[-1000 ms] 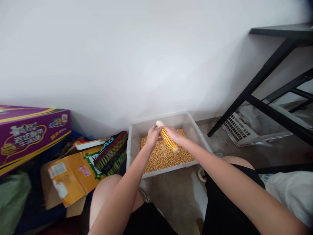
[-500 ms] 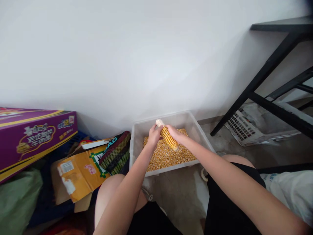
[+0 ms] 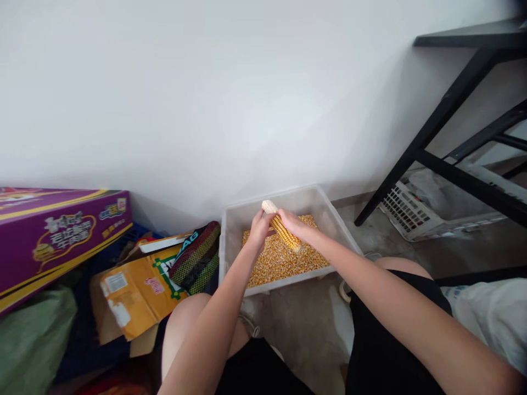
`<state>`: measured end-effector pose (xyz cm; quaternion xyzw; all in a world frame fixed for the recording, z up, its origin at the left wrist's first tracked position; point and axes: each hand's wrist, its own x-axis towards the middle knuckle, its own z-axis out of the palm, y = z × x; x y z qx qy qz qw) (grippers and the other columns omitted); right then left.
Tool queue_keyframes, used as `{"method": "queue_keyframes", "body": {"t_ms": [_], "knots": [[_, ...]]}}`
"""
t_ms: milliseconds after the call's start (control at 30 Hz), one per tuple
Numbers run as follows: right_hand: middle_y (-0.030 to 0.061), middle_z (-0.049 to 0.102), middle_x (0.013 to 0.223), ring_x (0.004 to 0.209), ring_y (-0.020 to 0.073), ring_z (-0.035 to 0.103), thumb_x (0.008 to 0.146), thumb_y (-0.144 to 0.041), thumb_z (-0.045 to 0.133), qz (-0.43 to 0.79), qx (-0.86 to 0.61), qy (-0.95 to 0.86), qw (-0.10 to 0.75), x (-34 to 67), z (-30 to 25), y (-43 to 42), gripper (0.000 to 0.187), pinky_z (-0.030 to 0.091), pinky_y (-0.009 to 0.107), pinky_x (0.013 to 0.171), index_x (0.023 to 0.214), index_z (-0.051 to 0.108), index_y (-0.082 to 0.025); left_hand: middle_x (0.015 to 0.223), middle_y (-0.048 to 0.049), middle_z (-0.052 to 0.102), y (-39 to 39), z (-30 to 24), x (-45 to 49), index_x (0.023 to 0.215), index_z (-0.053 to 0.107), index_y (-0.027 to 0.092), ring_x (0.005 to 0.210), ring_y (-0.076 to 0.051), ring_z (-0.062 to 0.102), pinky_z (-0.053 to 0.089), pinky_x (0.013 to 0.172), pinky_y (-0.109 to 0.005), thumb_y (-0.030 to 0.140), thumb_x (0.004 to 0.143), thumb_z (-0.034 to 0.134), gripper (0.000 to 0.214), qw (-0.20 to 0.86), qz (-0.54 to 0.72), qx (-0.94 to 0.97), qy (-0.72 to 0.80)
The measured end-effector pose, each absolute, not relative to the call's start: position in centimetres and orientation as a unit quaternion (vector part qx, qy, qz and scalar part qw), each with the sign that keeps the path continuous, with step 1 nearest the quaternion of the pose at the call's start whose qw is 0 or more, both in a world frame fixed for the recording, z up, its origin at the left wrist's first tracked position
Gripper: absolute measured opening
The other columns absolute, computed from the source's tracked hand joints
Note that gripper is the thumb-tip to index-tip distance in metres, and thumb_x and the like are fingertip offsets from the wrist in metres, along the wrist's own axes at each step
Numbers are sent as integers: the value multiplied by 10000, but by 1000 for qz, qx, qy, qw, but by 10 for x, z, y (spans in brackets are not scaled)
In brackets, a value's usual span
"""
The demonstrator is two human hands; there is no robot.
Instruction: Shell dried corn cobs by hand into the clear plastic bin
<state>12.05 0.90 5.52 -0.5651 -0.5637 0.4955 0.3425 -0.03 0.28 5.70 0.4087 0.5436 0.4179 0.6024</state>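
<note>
- left hand (image 3: 260, 229) closed firmly around the corn cob (image 3: 285, 234), near its pale bare end
- right hand (image 3: 291, 224) also closed, wrapped over the cob's yellow kernels
- cob held tilted in both hands above the loose corn kernels (image 3: 284, 264) in a clear plastic tub (image 3: 241, 222); cannot tell if its lower end touches them
- mesh bag (image 3: 195, 258) just left of the tub, purple box (image 3: 61, 236) farther left
- black table (image 3: 436, 120) to the right

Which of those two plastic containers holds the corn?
The clear plastic tub under the left hand and right hand, holding loose yellow corn kernels; the white slotted crate by the black table leg shows none.
</note>
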Motion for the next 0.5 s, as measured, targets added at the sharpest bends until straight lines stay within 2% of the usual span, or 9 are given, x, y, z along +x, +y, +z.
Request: {"method": "queue_keyframes", "body": {"t_ms": [167, 300, 500], "knots": [[77, 632, 835, 905, 223, 551, 894, -311, 290, 464, -565, -604, 318, 124, 49, 10, 331, 397, 302, 806, 715, 537, -182, 910, -80, 637, -1, 57, -3, 1203, 509, 199, 726, -172, 613, 488, 590, -269, 344, 652, 691, 598, 624, 416, 405, 523], [94, 634, 959, 992, 215, 540, 899, -329, 307, 456, -562, -609, 325, 125, 42, 11, 322, 382, 302, 866, 784, 566, -176, 893, -68, 636, -7, 57, 2, 1205, 508, 194, 706, -154, 601, 466, 557, -233, 372, 687, 656, 568, 595, 450, 415, 520], [91, 639, 908, 888, 208, 551, 876, -407, 375, 453, -573, -601, 324, 123, 39, 12, 323, 399, 293, 795, 802, 584, -173, 817, -45, 632, -12, 55, 15, 1191, 502, 145, 672, -134, 577, 438, 548, -210, 358, 754, 563, 490, 539, 499, 404, 545]]}}
